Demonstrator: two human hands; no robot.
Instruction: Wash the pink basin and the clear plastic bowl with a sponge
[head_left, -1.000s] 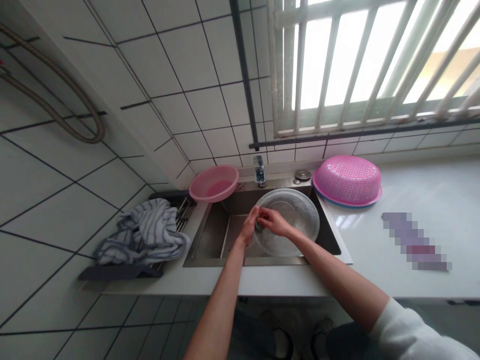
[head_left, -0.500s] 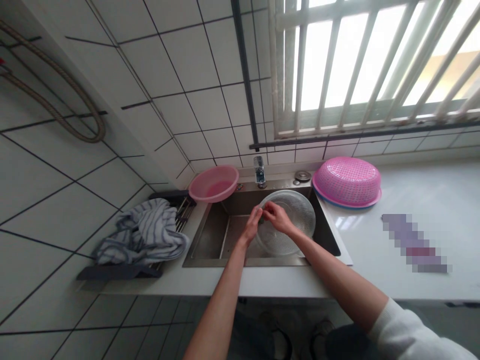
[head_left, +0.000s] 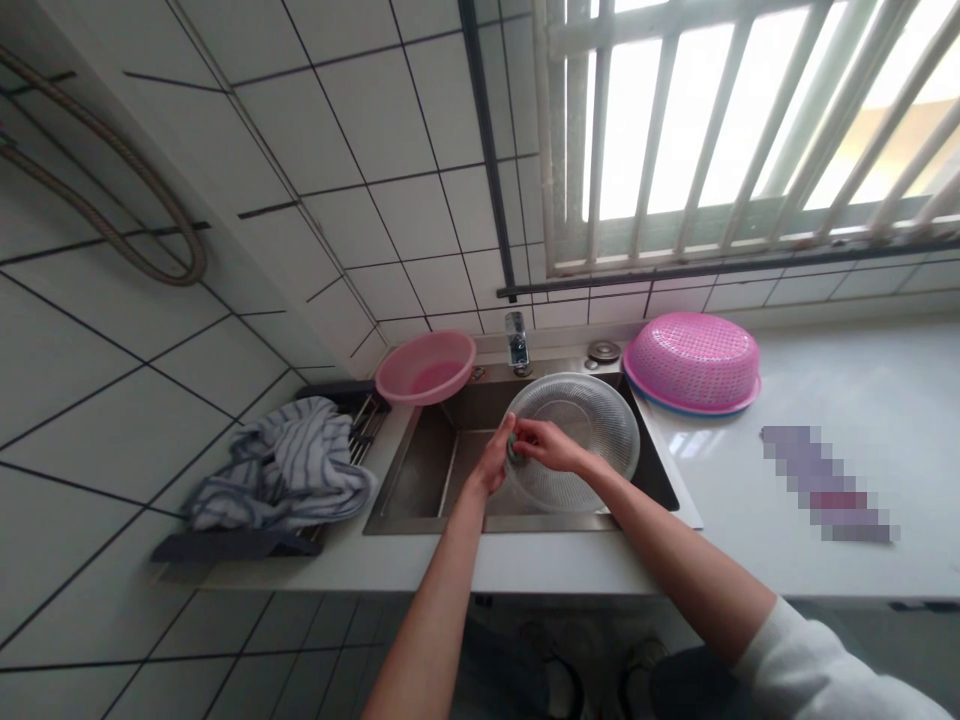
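A round metal mesh strainer basket (head_left: pixel 589 425) is tilted over the right part of the steel sink (head_left: pixel 420 480). My left hand (head_left: pixel 495 460) is closed on the basket's left rim, thumb up. My right hand (head_left: pixel 547 445) is closed in a pinch at the inside of that same rim, against the left hand. Between the fingers shows a small green piece (head_left: pixel 514 448) that looks like a scouring pad; most of it is hidden by the fingers.
Behind the sink stands the faucet (head_left: pixel 517 340), with a drain cover (head_left: pixel 604 351) beside it. A pink basin (head_left: pixel 427 368) rests at the back left corner, an upturned pink colander (head_left: pixel 694 362) on the right. A striped towel (head_left: pixel 289 465) lies on a rack at the left.
The strainer basket has turned and tipped slightly, its far side shifting right. Both hands have moved a little left and down, and the green piece shows more clearly.
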